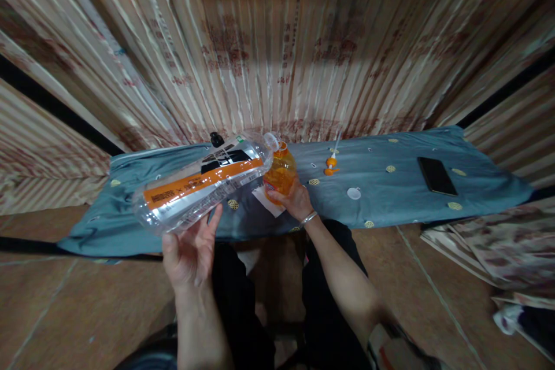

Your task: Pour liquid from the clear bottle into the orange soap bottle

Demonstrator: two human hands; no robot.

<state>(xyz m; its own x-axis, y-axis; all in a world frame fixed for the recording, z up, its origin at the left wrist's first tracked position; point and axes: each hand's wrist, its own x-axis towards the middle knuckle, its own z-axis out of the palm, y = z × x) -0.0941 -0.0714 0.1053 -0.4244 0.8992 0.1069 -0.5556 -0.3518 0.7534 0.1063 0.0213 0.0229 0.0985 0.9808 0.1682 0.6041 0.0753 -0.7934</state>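
Observation:
My left hand (193, 247) holds a large clear plastic bottle (203, 179) from beneath, its thumb and a fingertip showing at the lower side. This bottle has a silver, black and orange label and lies tilted, base to the left, mouth at the upper right. The mouth meets or nearly meets the neck of an orange see-through bottle (282, 172); I cannot tell whether they touch. Wrapped around the orange bottle's lower part is my right hand (297, 201), with a bracelet at the wrist. An orange pump head (331, 165) with a clear tube lies to the right.
A blue-green patterned cloth (377, 202) covers the narrow table. White paper (267, 201) lies under the orange bottle. A dark phone-like slab (437, 176) rests at the right, and a small black object (216, 139) at the back left. Striped curtains (277, 46) hang behind.

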